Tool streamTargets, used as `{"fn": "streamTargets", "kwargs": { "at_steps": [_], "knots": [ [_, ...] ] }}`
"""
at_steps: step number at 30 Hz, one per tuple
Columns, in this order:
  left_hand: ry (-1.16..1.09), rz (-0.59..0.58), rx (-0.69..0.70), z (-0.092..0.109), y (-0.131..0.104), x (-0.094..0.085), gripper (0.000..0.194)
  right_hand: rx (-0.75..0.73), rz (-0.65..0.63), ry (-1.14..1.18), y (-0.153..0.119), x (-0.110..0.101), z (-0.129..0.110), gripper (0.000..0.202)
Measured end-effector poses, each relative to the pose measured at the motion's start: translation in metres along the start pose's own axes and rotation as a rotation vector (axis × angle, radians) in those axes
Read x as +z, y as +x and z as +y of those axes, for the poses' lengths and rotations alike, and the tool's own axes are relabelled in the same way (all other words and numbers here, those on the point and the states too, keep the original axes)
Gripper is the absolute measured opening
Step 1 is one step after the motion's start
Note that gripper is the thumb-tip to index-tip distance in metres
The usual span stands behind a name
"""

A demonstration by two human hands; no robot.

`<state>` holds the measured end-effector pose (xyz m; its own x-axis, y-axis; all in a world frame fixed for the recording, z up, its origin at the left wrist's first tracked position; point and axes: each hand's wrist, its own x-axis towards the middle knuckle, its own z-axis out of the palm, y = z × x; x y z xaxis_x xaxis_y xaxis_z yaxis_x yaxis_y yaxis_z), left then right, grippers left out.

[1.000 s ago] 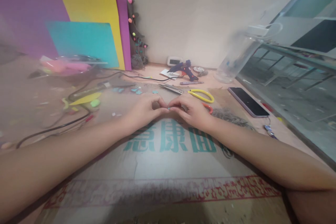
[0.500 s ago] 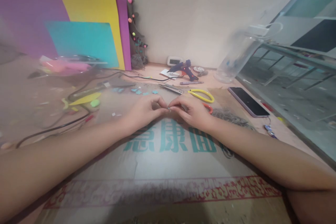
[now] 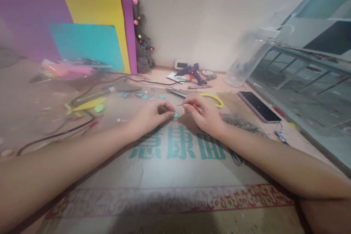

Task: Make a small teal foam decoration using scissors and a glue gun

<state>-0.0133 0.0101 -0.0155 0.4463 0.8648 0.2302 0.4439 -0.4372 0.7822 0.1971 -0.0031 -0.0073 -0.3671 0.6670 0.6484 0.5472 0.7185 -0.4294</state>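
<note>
My left hand (image 3: 156,114) is closed in a pinch on a small teal piece (image 3: 176,115) that shows at its fingertips. Close by on the right, my right hand (image 3: 202,114) pinches a short thin strand (image 3: 180,105), greyish, pointing left toward the teal piece. The two hands are slightly apart above the printed cardboard sheet (image 3: 175,175). Scissors with yellow and orange handles (image 3: 212,98) lie just behind my right hand, partly covered by it. Several teal cut-outs (image 3: 142,95) are scattered behind my left hand.
A glue gun (image 3: 192,73) with a cord rests at the back by a small white clock (image 3: 182,64). To the right are a phone (image 3: 259,106), a clear bottle (image 3: 246,58) and tangled grey cord (image 3: 241,122). Coloured sheets (image 3: 90,45) lean at the back left.
My right hand has moved slightly up and right, away from my left fingertips. The teal piece and the thin strand now show between the hands.
</note>
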Motion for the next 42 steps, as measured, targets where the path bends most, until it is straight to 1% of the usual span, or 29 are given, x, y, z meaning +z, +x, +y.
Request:
{"fn": "streamTargets", "kwargs": {
  "at_steps": [4, 9, 17, 21, 26, 31, 33, 35, 38, 42],
  "knots": [
    [0.023, 0.026, -0.015, 0.0032, -0.0011, -0.0001, 0.011, 0.05, -0.004, 0.031, -0.0001, 0.0008, 0.0021, 0.008],
    [0.044, 0.024, -0.016, 0.0073, -0.0027, -0.0002, 0.01, 0.042, -0.013, 0.023, 0.0001, 0.0014, 0.0024, 0.008],
    [-0.004, 0.004, -0.013, 0.0023, -0.0006, -0.0004, 0.02, 0.056, -0.03, 0.0, 0.0002, 0.0008, 0.0016, 0.01],
    [0.016, -0.001, -0.019, 0.0026, -0.0014, -0.0007, 0.022, 0.047, -0.026, -0.008, -0.0002, 0.0014, 0.0026, 0.01],
    [0.007, -0.009, -0.044, 0.0051, -0.0021, -0.001, 0.019, 0.044, -0.029, -0.016, 0.0001, 0.002, 0.0024, 0.009],
    [0.005, 0.022, -0.045, 0.0049, -0.0036, 0.0002, 0.013, 0.045, -0.029, -0.032, 0.0004, 0.0019, 0.0024, 0.01],
    [-0.015, 0.004, -0.049, 0.005, -0.005, 0.0005, 0.011, 0.046, -0.033, -0.034, 0.0006, 0.0019, 0.0027, 0.01],
    [-0.021, -0.008, -0.026, 0.0056, -0.006, 0.0003, 0.009, 0.047, -0.032, -0.028, 0.0006, 0.002, 0.0031, 0.009],
    [0.006, 0.023, 0.026, 0.0068, -0.0061, -0.0004, 0.008, 0.043, -0.034, -0.02, 0.0003, 0.0024, 0.0036, 0.009],
    [0.028, 0.019, 0.013, 0.0079, -0.0039, -0.0014, 0.013, 0.047, -0.039, -0.031, -0.0001, 0.0027, 0.0035, 0.01]
  ]
}}
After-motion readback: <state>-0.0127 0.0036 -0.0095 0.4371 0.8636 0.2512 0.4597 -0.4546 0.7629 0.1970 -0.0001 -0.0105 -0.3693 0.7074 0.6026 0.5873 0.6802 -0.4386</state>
